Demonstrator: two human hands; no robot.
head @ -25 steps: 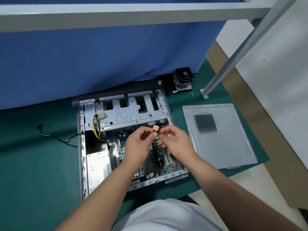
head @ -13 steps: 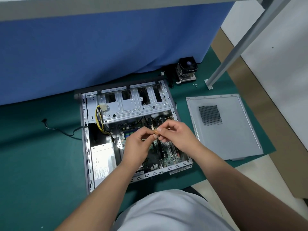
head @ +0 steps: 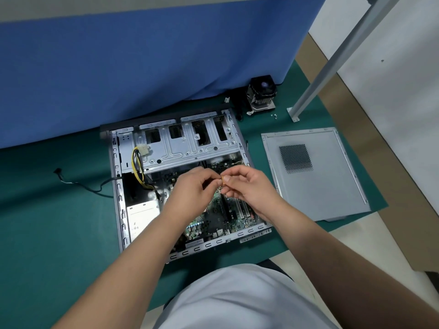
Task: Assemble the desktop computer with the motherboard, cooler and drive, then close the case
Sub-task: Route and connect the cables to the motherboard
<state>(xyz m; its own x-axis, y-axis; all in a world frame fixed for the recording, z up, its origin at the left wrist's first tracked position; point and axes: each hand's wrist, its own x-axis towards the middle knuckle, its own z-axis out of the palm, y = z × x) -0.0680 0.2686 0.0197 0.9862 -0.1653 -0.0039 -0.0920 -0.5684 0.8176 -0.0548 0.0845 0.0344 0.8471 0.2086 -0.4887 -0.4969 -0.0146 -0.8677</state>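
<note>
At frame centre, the left hand (head: 190, 188) and right hand (head: 249, 184) meet, both pinching a small orange part (head: 223, 178) above the open case (head: 123, 210), with its motherboard (head: 213, 217) inside.

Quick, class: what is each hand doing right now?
Left hand: fingers curled, pinching the small orange part.
Right hand: fingers curled, pinching the same part.

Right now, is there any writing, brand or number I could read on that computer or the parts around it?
None can be read.
Power supply label: lines of print, too small and blurred to read.
Motherboard: any markings are too small to make out.
Side panel: plain metal with a mesh vent, no text seen.
Cooler: a pale spot on the fan hub, unreadable.
</note>
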